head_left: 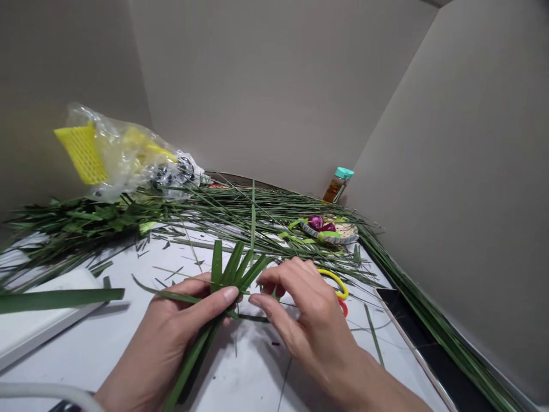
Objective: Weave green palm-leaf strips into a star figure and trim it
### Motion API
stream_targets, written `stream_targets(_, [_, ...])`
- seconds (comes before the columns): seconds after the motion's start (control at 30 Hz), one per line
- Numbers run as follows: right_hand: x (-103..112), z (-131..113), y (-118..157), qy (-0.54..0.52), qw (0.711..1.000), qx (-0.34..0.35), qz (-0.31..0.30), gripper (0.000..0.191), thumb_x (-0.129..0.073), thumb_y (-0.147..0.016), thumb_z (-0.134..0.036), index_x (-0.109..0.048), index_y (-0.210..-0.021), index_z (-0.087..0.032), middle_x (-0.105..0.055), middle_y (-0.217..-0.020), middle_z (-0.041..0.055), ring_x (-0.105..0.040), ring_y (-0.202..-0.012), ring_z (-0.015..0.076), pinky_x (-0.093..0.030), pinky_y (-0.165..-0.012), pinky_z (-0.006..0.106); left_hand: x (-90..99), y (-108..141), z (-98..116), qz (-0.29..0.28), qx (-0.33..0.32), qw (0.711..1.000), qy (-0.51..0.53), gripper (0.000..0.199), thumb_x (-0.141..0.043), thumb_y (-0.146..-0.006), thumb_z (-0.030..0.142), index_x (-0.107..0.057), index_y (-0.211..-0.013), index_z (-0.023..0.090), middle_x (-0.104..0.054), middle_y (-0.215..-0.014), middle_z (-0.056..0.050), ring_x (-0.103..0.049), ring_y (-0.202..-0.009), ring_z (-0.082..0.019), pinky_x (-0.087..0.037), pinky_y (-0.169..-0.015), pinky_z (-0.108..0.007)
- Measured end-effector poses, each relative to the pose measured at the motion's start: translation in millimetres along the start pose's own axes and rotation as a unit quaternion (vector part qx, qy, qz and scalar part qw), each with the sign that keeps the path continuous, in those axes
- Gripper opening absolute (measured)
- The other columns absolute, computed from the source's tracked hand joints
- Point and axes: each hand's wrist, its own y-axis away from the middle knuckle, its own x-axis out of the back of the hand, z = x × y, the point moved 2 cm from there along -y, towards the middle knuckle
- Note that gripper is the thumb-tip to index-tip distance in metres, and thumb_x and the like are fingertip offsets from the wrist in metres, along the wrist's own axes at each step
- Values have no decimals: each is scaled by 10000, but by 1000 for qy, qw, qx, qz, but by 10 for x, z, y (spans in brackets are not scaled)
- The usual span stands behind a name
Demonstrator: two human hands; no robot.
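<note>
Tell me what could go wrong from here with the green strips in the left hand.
The fanned green strips might slip out of line if the left hand eases its grip, since the thumb presses where they cross.

The yellow loop lies close beyond the right hand, so a sweep of that hand could knock it.

The long loose leaves heaped behind might snag the fanned ends.

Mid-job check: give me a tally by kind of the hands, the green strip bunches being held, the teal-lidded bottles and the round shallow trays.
Hands: 2 (left hand, right hand)
Held bunch of green strips: 1
Teal-lidded bottle: 1
Round shallow tray: 1
Total: 5
</note>
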Motion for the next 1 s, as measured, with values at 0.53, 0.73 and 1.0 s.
stream_targets(0.53, [602,176,-146,-82,968,-136,197,213,-610,-990,-181,-634,-782,-222,-584,-722,-58,-522,-682,120,-389,-656,250,14,3,26,40,-2,998,-54,308,-904,-519,384,-681,-623,198,-708,-720,-14,-599,-709,-203,-484,-559,-234])
stream_targets(0.73, [132,52,-81,-86,993,-82,-7,127,-780,-887,-248,-701,-811,-185,-719,-799,-10,-618,-752,174,-408,-726,303,7,-19,-18,-5,-53,997,-59,175,-869,-615,351,-742,-643,234,-732,-696,23,-604,-706,-186,-501,-677,-248])
stream_targets(1.0, [40,26,-2,-70,997,-20,-2,235,-634,-990,-142,-632,-758,-178,-661,-739,-22,-542,-691,140,-357,-729,304,-32,40,24,-66,-58,996,17,200,-881,-639,341,-821,-827,311,-832,-898,30,-702,-831,-210,-542,-763,-251])
